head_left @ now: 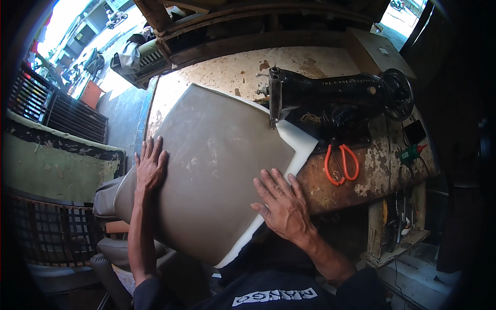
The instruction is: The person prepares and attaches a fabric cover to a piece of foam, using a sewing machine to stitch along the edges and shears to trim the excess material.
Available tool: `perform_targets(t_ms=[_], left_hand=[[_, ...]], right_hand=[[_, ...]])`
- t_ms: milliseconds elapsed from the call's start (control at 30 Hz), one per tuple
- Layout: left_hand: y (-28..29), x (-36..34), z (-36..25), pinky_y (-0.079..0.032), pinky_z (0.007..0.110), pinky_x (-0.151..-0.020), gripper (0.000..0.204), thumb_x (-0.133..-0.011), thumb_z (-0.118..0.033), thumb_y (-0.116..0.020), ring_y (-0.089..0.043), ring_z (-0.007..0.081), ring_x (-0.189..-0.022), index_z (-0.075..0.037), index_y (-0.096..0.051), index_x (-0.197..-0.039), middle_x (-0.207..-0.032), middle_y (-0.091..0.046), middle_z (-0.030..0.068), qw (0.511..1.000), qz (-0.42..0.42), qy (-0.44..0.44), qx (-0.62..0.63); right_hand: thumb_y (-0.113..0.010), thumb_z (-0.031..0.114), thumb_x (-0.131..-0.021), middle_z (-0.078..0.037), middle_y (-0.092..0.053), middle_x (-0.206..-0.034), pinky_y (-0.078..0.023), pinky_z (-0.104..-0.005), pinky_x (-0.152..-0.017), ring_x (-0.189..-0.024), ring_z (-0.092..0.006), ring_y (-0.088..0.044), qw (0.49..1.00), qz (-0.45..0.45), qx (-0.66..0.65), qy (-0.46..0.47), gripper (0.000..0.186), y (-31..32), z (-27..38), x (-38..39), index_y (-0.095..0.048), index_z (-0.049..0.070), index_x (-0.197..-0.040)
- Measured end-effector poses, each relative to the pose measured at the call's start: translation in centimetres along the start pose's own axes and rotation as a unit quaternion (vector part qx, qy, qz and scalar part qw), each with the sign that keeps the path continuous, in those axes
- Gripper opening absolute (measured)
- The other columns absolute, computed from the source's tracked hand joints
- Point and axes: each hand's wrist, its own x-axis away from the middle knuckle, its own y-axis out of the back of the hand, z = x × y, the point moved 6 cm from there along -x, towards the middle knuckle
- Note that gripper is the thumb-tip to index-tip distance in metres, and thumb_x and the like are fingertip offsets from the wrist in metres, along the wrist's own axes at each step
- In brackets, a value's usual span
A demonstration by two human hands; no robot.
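A large grey-brown sheet of upholstery material (217,160) with a white foam backing (294,142) along its right side lies across the worktable. Its far right edge runs under the needle of a black sewing machine (330,93). My left hand (150,164) rests flat on the sheet's left part, fingers extended. Near the sheet's right edge, my right hand (281,206) lies palm down, fingers spread, partly over the foam border. Neither hand grips anything. The near end of the sheet hangs toward my lap.
Orange-handled scissors (342,164) and a small green bottle with a red tip (413,153) lie on the worn worktable (377,170), right of the sheet. A brown box (380,51) stands behind the machine. Seat frames with webbing (57,230) are at the left.
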Motion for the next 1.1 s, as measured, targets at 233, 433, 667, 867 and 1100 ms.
perform_targets(t_ms=[233,433,667,867,1100], left_hand=[[-1.1,-3.2,0.2,-0.002,0.058,-0.128,0.062,-0.11,-0.051,-0.035,-0.013,0.0313,-0.162,-0.028,-0.029,-0.166,-0.174,-0.02,0.0116,0.999,0.021,-0.023,0.012],[-0.4,-8.5,-0.4,-0.002,0.054,-0.129,0.063,-0.11,-0.052,-0.035,-0.012,0.0296,-0.162,-0.026,-0.03,-0.166,-0.175,-0.018,0.0108,0.996,0.011,-0.087,-0.006],[0.0,-15.0,-2.0,-0.004,0.051,-0.13,0.062,-0.109,-0.051,-0.037,-0.014,0.0307,-0.162,-0.023,-0.034,-0.165,-0.174,-0.022,0.0118,0.984,0.004,-0.176,0.021],[0.4,-17.9,-3.2,-0.005,0.05,-0.131,0.063,-0.109,-0.052,-0.039,-0.013,0.0299,-0.162,-0.024,-0.034,-0.165,-0.174,-0.021,0.0105,0.98,0.02,-0.198,0.019],[0.4,-20.8,-3.7,-0.008,0.049,-0.131,0.061,-0.109,-0.049,-0.039,-0.013,0.0313,-0.162,-0.022,-0.036,-0.164,-0.174,-0.023,0.0116,0.976,0.014,-0.217,0.023]], right_hand=[[-0.062,0.043,-0.102,-0.011,-0.051,-0.159,-0.031,-0.0538,-0.121,-0.148,-0.0317,-0.044,1.0,-0.002,-0.014,-0.024,0.056,-0.1,0.0,-0.9,-0.059,0.011,-0.147],[-0.049,0.05,-0.106,-0.01,-0.049,-0.16,-0.03,-0.0527,-0.122,-0.15,-0.0295,-0.041,1.0,0.005,-0.001,-0.03,0.06,-0.9,0.9,-2.2,-0.057,0.01,-0.15],[-0.057,0.047,-0.104,-0.014,-0.05,-0.159,-0.035,-0.0525,-0.117,-0.148,-0.0324,-0.044,0.999,-0.001,-0.016,-0.033,0.061,-1.8,2.1,-4.1,-0.056,0.007,-0.15],[-0.057,0.044,-0.104,-0.01,-0.048,-0.161,-0.032,-0.0477,-0.119,-0.15,-0.0278,-0.042,0.999,0.025,-0.014,-0.046,0.06,-1.7,1.6,-4.8,-0.054,0.007,-0.151],[-0.055,0.044,-0.106,-0.012,-0.048,-0.161,-0.032,-0.0467,-0.119,-0.151,-0.0286,-0.04,0.999,0.03,-0.016,-0.031,0.061,-2.2,1.6,-6.0,-0.054,0.004,-0.151]])
